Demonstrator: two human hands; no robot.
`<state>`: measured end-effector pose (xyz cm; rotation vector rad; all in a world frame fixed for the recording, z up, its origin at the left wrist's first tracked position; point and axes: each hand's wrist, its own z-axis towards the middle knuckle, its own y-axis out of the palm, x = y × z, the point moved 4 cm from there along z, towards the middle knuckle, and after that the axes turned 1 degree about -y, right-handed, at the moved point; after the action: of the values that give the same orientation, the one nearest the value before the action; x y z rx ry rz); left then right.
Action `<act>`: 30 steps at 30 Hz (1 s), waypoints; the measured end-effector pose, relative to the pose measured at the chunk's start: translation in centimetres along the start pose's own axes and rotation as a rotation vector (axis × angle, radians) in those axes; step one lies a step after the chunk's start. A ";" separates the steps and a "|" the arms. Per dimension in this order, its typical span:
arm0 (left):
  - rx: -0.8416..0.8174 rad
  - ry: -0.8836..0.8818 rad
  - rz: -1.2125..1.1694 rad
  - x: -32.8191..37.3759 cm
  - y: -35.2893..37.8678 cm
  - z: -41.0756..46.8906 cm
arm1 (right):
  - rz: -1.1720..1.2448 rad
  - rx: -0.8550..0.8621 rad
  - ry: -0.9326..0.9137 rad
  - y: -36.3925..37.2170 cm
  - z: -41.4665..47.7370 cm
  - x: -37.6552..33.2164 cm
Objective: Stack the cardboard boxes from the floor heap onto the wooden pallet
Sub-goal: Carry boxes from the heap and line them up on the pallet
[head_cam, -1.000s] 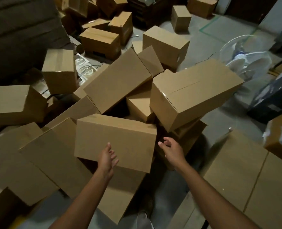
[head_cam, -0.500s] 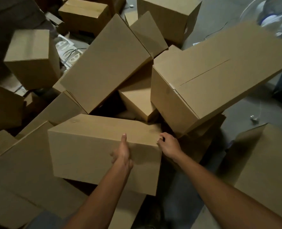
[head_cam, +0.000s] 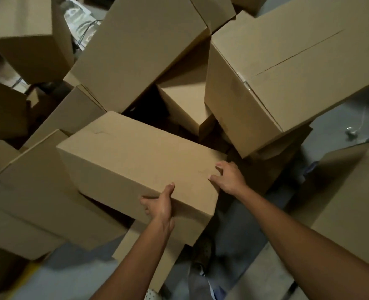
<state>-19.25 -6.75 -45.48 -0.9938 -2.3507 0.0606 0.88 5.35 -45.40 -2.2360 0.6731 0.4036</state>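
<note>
both hands on one box (heap all around)

held box: plain brown corrugated cardboard, matt, smooth, faint crease mark near far edge. big box at right: same matt cardboard, centre seam under clear glossy tape, tape end shiny at corner. floor: grey concrete, dull, smooth. flattened sheet at left: matt cardboard.

Loose bits around the heap, on grey floor.
Grey floor showed at 3 o'clock, small white corded object on it; printed sheet and black cable at 11; dark shoe at 6.
</note>
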 end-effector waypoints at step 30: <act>-0.490 0.349 -0.035 8.3 -24.6 -10.5 | 0.707 0.062 -0.091 4.9 -24.4 -7.9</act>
<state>-34.12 -20.78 -26.34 -1.0794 -2.0923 -0.6770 -6.48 -12.91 -28.25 -1.8497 1.3999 0.8060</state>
